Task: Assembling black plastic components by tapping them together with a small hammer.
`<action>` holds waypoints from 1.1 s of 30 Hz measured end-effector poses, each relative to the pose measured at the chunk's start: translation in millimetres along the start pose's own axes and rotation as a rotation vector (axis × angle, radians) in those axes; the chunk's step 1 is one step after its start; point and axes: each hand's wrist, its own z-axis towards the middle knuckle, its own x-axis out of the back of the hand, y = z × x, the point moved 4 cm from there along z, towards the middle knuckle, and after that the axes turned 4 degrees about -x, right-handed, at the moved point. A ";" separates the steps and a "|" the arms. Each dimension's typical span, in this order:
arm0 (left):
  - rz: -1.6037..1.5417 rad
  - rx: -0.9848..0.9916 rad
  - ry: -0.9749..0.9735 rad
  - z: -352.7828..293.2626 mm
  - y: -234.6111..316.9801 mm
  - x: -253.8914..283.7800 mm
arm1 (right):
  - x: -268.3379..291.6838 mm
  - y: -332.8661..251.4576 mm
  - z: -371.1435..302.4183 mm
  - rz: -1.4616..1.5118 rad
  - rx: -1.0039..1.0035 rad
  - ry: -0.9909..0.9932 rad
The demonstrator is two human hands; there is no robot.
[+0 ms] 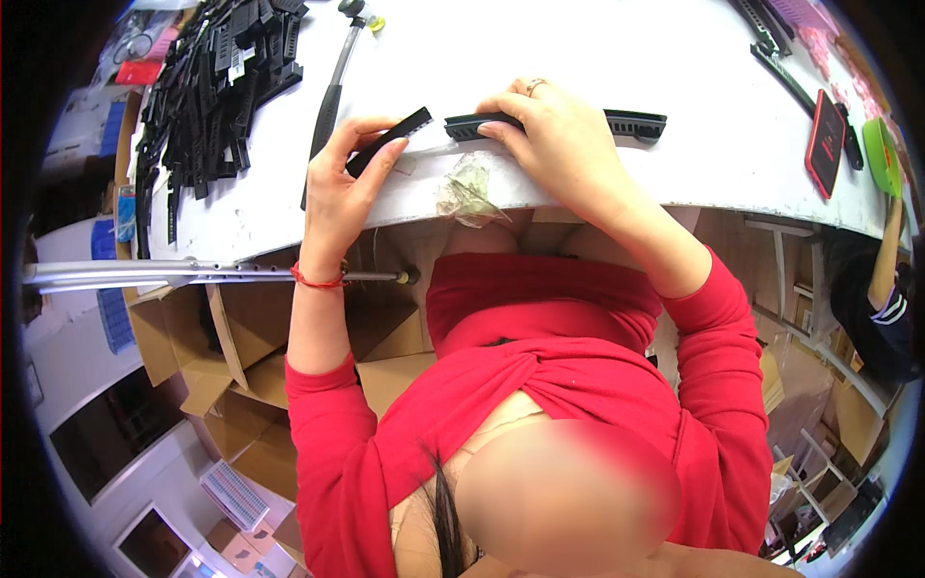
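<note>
This looks like a small workshop or assembly room. A broad white worktable [578, 58] carries a large heap of loose black plastic parts [217, 106], with a long-handled tool, apparently a hammer [329, 111], beside it, and a similar black slatted piece [636, 125] is held at the near edge. Open cardboard boxes [255, 424] stand below, and another person's arm [888, 255] shows by the table's right end, so the workplace appears shared

The white table [568, 43] carries heaped black strips [207, 106] at left, a hammer [330, 116], crumpled plastic [467, 190] and a red-edged phone [825, 144].
</note>
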 end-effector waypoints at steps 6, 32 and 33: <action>0.260 -0.210 -0.029 3.7 10.5 -0.5 | 3.3 -1.9 -1.9 0.000 -0.020 0.002; -0.025 -0.020 -0.283 26.2 -8.4 3.9 | 5.2 -1.1 3.9 -0.003 -0.066 -0.066; -0.025 -0.017 -0.278 28.5 -9.7 6.3 | 4.6 -0.6 4.4 -0.004 -0.065 -0.081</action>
